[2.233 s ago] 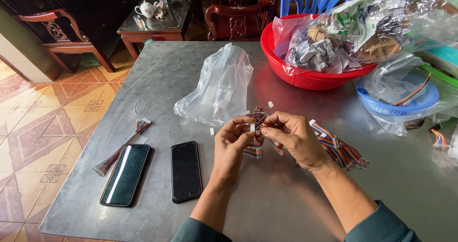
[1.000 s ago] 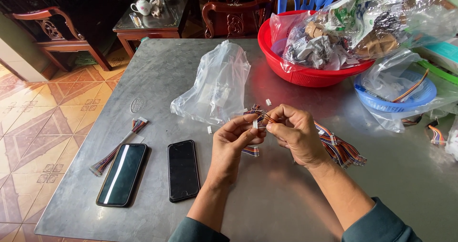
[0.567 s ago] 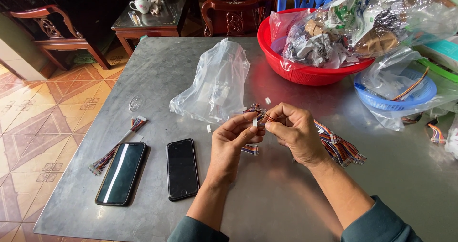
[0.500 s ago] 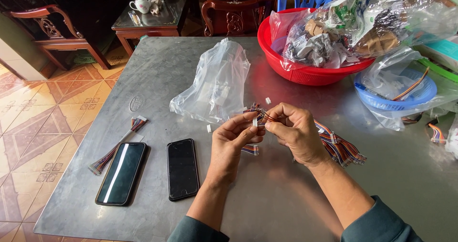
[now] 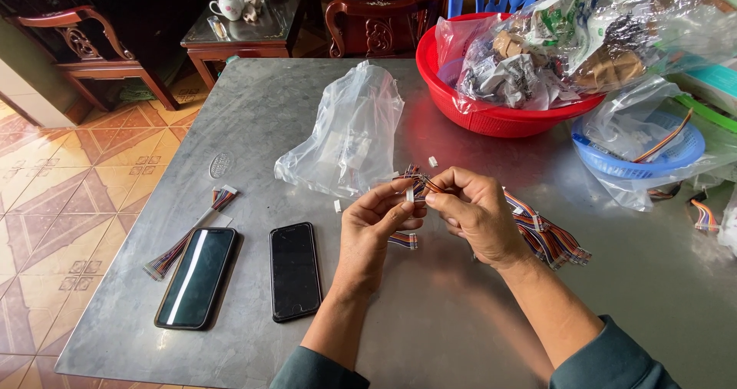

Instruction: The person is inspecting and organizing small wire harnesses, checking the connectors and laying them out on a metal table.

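step in hand looks like fitting a small white connector [image 5: 410, 196] onto multicoloured wires [image 5: 546, 235] — left hand [image 5: 374, 224] pinches it, right hand [image 5: 476, 212] grips the wires at 3 o'clock, above the tabletop [image 5: 461, 320]. next calls for fine alignment.

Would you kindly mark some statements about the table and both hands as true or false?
1. Both hands, left and right, pinch a small white connector. True.
2. Two phones lie screen-up left of the hands. True.
3. The red basket is empty. False: it holds crumpled plastic bags.
4. The clear plastic bag lies on the floor. False: it lies on the metal table.
5. A wire bundle lies beside the left phone. True.
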